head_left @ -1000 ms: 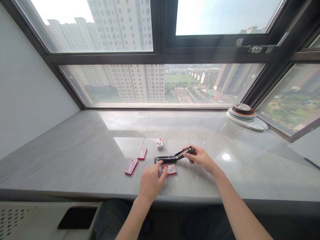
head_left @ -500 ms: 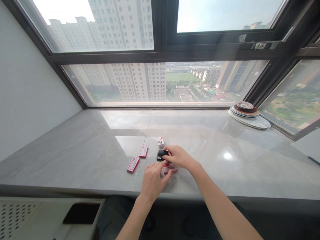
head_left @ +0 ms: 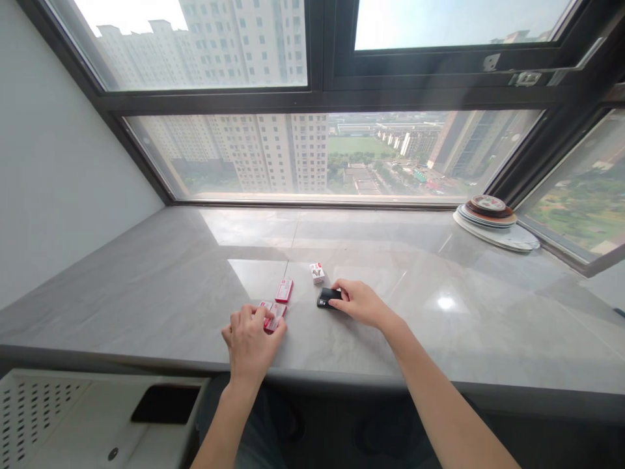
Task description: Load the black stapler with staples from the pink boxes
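Observation:
My left hand (head_left: pixel 252 342) is closed on a small flat red-and-white box (head_left: pixel 278 315), thumb on its near right side and fingers over its top. A second red-and-white box (head_left: pixel 265 305) lies against it, partly hidden under the fingers. Just behind these is a third such box (head_left: pixel 284 290). My right hand (head_left: pixel 361 303) grips the right end of a black stapler (head_left: pixel 328 298) lying on the counter. Behind the stapler stands a small white box (head_left: pixel 317 273) with a dark picture and red marks.
The grey tiled counter (head_left: pixel 161 280) runs along the window. Stacked plates (head_left: pixel 488 218) stand at its far right corner. Below its front edge at the left is a white perforated surface (head_left: pixel 63 417) with a black phone-like slab (head_left: pixel 166 404).
My left hand has carried one red-and-white box leftward, away from the stapler, to the other red-and-white boxes. The right hand still holds the stapler. The view has shifted slightly.

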`<state>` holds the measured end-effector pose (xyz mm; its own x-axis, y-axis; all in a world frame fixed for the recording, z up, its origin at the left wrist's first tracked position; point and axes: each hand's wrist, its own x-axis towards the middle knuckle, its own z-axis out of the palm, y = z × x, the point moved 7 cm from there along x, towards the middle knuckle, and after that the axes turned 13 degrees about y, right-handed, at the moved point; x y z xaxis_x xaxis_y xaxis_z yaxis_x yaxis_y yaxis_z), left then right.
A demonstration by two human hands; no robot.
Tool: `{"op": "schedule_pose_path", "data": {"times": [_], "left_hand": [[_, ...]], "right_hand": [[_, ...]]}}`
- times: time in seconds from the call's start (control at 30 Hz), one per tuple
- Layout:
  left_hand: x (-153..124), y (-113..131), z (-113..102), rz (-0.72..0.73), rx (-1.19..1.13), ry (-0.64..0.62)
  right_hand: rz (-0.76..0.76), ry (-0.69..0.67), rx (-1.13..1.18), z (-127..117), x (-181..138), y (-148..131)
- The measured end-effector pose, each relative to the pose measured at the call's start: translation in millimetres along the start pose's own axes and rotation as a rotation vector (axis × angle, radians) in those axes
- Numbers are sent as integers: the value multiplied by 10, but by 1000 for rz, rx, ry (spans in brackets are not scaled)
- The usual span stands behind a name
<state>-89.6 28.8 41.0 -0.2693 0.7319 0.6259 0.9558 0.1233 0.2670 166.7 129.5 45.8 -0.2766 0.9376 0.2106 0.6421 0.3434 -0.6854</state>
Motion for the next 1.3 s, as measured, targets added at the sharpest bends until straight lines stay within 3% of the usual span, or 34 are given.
{"op": "schedule_pose_path", "data": {"times": [0.17,0.37,0.7,0.93,1.13,1.3], "left_hand": [[114,-75,176,37,-199,-16],[80,-36,415,18,-474,-153],[14,424,735,93,-422,-151],[174,864,929,199,-428,-136],[148,1032,897,234,-402,-124],[-93,901,704,237,-405,-149]], "right_hand": [[13,6,-10,7,-3,5],[25,24,-8,13,-7,12],[143,144,-68,-28,-29,-12],[273,280,47,-16,-220,286],[433,239,409,168,-429,475],[450,71,642,482,-401,233]]}}
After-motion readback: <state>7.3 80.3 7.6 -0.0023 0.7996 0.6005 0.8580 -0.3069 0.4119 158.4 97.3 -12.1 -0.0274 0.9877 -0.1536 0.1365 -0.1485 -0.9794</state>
